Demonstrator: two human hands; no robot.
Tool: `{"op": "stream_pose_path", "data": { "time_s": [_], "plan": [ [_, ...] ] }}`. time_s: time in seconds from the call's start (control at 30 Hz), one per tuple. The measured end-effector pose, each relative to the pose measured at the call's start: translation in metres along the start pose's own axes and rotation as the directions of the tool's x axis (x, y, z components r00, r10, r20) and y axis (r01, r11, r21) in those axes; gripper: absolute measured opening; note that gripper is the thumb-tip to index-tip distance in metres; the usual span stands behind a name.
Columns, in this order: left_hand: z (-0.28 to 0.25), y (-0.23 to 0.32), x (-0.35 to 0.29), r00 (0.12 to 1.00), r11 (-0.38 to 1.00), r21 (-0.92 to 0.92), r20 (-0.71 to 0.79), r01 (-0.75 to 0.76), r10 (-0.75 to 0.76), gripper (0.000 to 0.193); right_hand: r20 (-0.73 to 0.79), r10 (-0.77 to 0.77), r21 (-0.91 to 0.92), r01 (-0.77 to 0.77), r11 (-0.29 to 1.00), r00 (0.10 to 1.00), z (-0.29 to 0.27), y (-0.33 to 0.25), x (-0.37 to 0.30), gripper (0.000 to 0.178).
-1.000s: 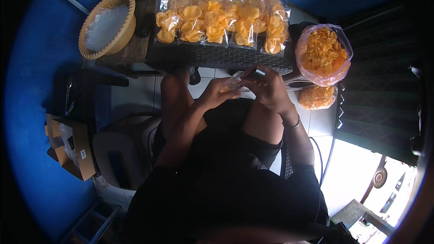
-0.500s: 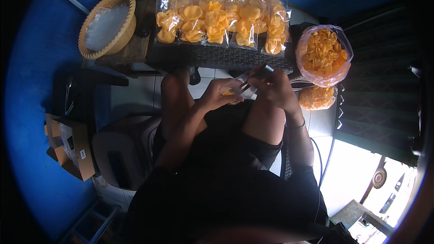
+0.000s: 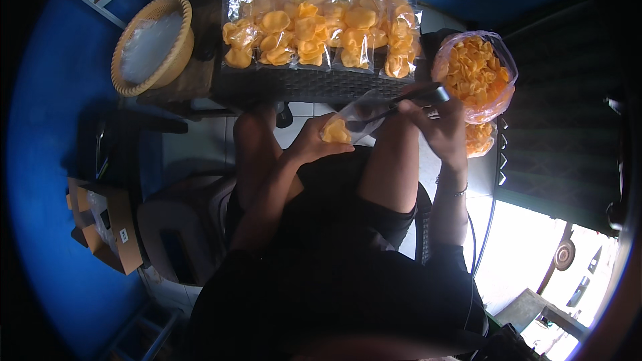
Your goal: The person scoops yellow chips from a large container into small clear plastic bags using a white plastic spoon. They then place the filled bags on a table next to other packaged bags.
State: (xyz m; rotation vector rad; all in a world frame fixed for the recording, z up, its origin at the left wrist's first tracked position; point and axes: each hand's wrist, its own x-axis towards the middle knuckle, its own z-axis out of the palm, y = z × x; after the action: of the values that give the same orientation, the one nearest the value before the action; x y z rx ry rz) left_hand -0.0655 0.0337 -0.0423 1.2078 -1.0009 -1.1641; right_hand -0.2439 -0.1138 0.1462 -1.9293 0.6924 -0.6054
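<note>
Above my lap, my left hand (image 3: 312, 142) closes round the bottom of a small transparent plastic bag (image 3: 372, 108). A few yellow-orange chips (image 3: 336, 131) lie at the bag's lower end, by my fingers. My right hand (image 3: 440, 127) grips dark metal tongs (image 3: 422, 96), which slant down to the left. Their tips reach into or just over the bag's mouth; I cannot tell which. No chip shows plainly between the tips. To the right of my right hand stands a large pinkish plastic bag (image 3: 496, 108) full of loose chips (image 3: 476, 70).
Ahead, a dark woven-top table (image 3: 301, 87) bears rows of filled chip packets (image 3: 311, 30). A wicker basket (image 3: 182, 53) with flat transparent bags stands at the far left. Another bag of chips (image 3: 479, 139) sits below the large one. An open cardboard box (image 3: 120, 227) is at the left.
My right hand has moved right and slightly up with the tongs, away from my left hand. The small bag now shows more fully, with chips at its lower end.
</note>
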Motion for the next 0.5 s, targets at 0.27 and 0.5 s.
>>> {"op": "stream_pose_path", "data": {
  "time_s": [0.27, 0.5],
  "plan": [
    [-0.001, 0.010, 0.000, 0.990, 0.983, 0.150, -0.073, -0.109, 0.121, 0.044, -0.758, -0.094, -0.077, 0.055, 0.996, 0.645, -0.078, 0.022, 0.000, 0.034],
    [0.001, 0.013, 0.002, 0.977, 0.970, 0.176, -0.104, -0.169, 0.189, 0.040, -0.804, -0.328, -0.533, -0.355, 0.768, 0.496, -0.139, 0.089, -0.009, 0.025]
  ]
}}
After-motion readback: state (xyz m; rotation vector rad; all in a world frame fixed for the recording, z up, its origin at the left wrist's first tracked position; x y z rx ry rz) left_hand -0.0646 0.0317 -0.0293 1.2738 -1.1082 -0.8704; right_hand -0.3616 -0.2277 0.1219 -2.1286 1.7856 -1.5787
